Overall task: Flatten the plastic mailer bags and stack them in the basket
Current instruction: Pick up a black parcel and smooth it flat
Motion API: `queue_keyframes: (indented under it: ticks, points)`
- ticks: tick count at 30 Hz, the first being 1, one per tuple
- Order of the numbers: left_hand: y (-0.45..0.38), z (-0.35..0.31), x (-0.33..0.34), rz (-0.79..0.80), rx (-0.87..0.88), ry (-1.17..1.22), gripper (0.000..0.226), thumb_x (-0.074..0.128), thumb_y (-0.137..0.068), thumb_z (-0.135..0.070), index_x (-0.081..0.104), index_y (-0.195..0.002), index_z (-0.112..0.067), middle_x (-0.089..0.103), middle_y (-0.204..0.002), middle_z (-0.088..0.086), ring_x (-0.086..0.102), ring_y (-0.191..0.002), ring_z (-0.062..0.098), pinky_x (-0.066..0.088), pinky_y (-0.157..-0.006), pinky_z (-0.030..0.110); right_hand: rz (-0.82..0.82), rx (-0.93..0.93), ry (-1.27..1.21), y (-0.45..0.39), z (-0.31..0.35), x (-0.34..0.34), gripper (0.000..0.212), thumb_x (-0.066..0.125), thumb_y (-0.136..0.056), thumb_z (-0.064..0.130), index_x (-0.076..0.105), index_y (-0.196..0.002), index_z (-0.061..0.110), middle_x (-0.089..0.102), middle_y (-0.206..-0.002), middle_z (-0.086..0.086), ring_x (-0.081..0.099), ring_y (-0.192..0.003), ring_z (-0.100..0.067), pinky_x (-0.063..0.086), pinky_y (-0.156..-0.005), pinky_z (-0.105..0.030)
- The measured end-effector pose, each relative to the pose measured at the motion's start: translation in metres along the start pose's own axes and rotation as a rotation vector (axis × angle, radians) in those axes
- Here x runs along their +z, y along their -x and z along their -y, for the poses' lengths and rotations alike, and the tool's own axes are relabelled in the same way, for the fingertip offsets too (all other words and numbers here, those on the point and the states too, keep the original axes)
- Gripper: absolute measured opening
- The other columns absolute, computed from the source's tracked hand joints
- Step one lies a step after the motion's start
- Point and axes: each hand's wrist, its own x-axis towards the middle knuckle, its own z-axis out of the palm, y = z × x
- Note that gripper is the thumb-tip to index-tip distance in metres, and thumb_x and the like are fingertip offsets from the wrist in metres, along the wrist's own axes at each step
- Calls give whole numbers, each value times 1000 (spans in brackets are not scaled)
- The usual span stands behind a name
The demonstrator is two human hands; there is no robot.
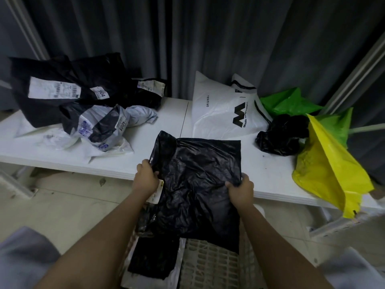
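Observation:
A wrinkled black mailer bag [195, 180] hangs over the front edge of the white table [145, 159], half on it and half above the basket. My left hand [146, 178] pinches its left edge beside a white label. My right hand [240, 189] grips its right edge. Below, between my forearms, sits the white lattice basket [210, 265], with a black bag [154, 259] lying flat on a white one inside it.
A pile of black and grey mailers with labels [83, 101] lies on the table's left. On the right are a white printed bag [225, 109], a crumpled black bag [281, 134], a green bag [289, 101] and a yellow bag [329, 174] overhanging the edge. Dark curtains hang behind.

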Motion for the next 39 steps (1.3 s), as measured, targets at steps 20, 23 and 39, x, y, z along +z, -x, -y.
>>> queue_keyframes:
  ticks: [20,23,39]
  points:
    - [116,52,65,423,62,54,29,39,-102,-17,50,-127,-6,57,-119,19,57,-96,32,46,-76,36,87,27,247,104,-120,-35,47,54,-90,4,43,-135,8,61,-117,-18,59,-101,-36,50,-77,-36]
    - [115,61,86,466,30,-27,29,39,-103,-21,49,-125,-6,56,-117,21,56,-89,34,48,-76,42,111,51,347,104,-137,-30,59,54,-88,4,34,-143,6,60,-121,-18,60,-101,-33,49,-76,-33]
    - [76,76,168,651,-71,-421,54,43,-98,-3,18,-146,-8,59,-109,16,59,-90,30,46,-71,38,458,127,1021,42,-199,31,104,50,-94,34,-48,-128,31,43,-139,-27,52,-118,-38,45,-97,-53]
